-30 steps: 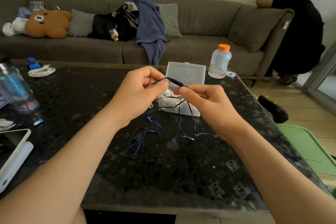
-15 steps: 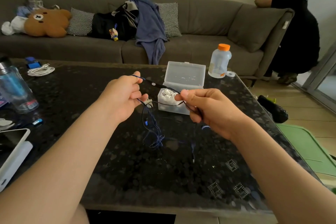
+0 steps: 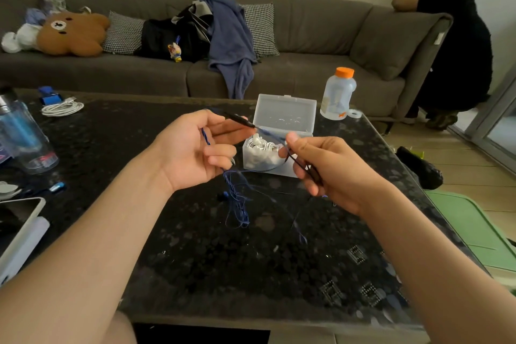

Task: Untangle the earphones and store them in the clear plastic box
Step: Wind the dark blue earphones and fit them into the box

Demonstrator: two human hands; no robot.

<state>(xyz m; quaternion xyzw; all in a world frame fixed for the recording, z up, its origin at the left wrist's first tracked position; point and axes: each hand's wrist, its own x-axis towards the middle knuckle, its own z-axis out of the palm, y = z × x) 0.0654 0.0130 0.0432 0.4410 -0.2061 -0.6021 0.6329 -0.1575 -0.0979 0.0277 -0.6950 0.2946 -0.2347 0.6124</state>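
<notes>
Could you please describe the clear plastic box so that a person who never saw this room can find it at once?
Start at the dark speckled table in front of the grey sofa. Near its far edge, just left of the bottle with the orange cap, stands the clear plastic box. It alone has a raised open lid and white earphones coiled inside.

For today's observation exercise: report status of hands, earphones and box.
Left hand, right hand pinching blue earphone cable, tangled part dangling. Clear box open, white earphones inside. Nothing blocking it.
</notes>
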